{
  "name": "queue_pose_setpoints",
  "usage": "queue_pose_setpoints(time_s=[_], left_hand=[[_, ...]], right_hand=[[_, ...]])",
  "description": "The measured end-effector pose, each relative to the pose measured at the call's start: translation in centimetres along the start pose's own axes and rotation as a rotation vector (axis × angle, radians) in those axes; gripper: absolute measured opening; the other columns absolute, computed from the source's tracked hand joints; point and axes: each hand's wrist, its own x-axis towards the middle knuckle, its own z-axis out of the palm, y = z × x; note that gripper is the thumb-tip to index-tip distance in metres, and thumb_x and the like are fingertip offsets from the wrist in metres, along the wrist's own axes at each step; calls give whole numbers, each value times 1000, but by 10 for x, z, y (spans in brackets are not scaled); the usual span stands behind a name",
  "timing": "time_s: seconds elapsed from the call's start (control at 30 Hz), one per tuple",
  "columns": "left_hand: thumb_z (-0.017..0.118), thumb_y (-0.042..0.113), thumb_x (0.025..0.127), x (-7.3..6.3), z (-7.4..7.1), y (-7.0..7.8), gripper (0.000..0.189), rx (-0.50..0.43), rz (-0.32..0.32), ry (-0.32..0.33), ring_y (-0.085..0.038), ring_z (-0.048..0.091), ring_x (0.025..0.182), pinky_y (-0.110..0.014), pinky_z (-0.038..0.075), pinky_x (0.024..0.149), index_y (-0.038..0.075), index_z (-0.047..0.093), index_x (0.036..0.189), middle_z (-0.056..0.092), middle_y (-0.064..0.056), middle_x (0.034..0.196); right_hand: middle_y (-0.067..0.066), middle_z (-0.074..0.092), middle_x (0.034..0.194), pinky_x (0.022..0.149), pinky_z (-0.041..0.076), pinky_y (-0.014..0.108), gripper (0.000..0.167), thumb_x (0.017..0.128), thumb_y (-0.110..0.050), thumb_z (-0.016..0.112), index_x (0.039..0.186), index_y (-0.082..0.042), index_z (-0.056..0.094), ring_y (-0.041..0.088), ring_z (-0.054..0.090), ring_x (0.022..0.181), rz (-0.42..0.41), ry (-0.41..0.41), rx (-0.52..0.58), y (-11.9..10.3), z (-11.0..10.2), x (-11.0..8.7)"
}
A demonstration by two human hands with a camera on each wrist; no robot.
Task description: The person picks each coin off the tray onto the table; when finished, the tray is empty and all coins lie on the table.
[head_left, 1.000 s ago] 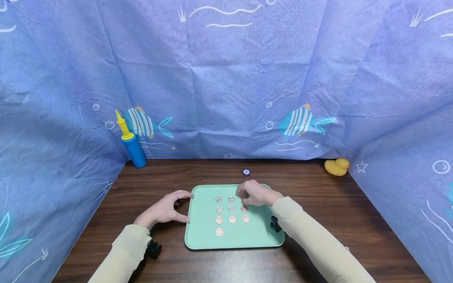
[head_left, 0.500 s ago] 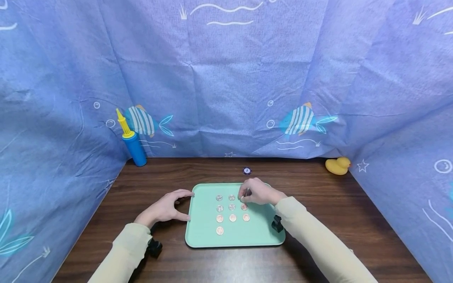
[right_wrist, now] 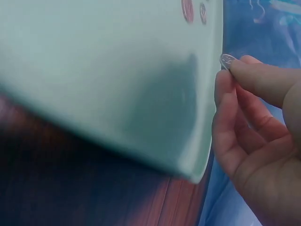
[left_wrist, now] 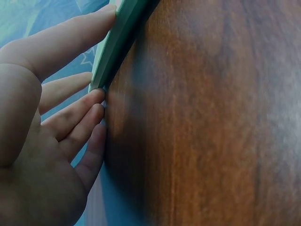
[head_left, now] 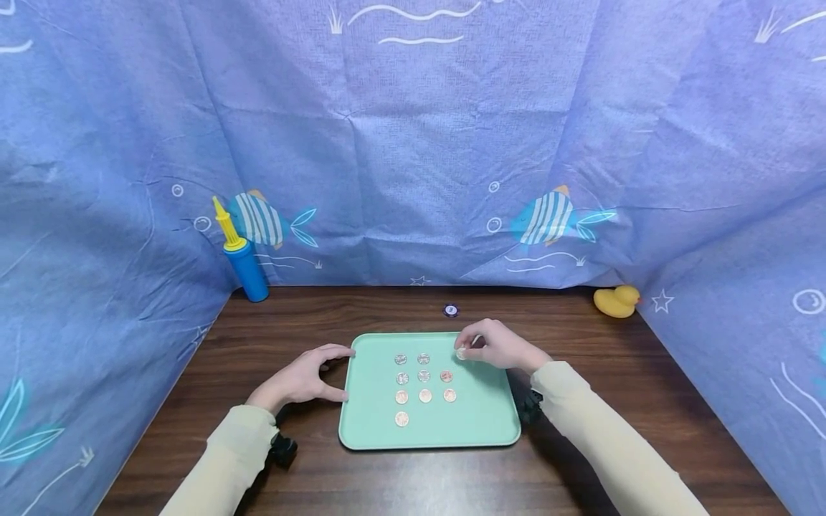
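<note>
My right hand [head_left: 498, 345] pinches a silver coin [right_wrist: 227, 60] between thumb and fingertips above the right back part of the mint-green tray [head_left: 477, 419]. The same coin shows small at the fingertips in the head view. Several coins lie flat on the tray in rough rows. Silver coins [head_left: 423, 358] are at the back left, and copper-coloured coins [head_left: 449, 395] lie nearer the front and at the right. At the tray's left side, my left hand [head_left: 300, 378] has thumb and fingers spread apart, their tips touching the rim [left_wrist: 123, 33].
A dark blue chip [head_left: 450, 309] lies on the wooden table [head_left: 310, 315] behind the tray. A blue hand pump [head_left: 248, 272] with a yellow nozzle stands at the back left. At the back right sits a yellow rubber duck [head_left: 616, 302]. Blue fish-print cloth [head_left: 413, 158] encloses the table.
My right hand has lifted the silver coin from the back row's right end and moved right with it, uncovering a copper-coloured coin. The left hand stays at the tray's edge.
</note>
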Motion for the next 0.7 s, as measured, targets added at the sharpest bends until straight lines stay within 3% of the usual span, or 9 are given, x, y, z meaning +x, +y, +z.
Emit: queue_pose_setpoints(time_s=[0.13, 0.27, 0.53, 0.7], left_hand=[[90, 36, 85, 0, -1, 1, 84, 3, 8, -3, -41, 45, 145, -58, 43, 114, 8, 51, 155, 49, -15, 157], [90, 36, 85, 0, -1, 1, 85, 4, 5, -6, -40, 45, 145, -58, 43, 114, 8, 51, 154, 49, -15, 157], [90, 38, 85, -1, 0, 1, 85, -7, -1, -9, -37, 45, 145, -56, 43, 115, 10, 51, 155, 48, -12, 158], [90, 39, 85, 0, 0, 2, 85, -9, -3, -8, -37, 45, 145, -56, 44, 114, 10, 51, 155, 48, -12, 158]], right_hand=[[-6, 76, 99, 79, 58, 31, 15, 98, -12, 76, 112, -7, 80, 10, 68, 90, 47, 37, 11, 13, -11, -16], [-5, 76, 99, 82, 58, 34, 18, 98, -14, 76, 115, -6, 78, 13, 68, 91, 100, 73, 21, 23, -22, -32], [-3, 73, 94, 81, 58, 32, 10, 97, -13, 78, 107, -11, 78, 13, 67, 89, 173, 155, 26, 43, -37, -55], [1, 72, 91, 71, 57, 29, 9, 94, -8, 79, 103, -8, 77, 14, 68, 84, 206, 195, 35, 53, -40, -67]])
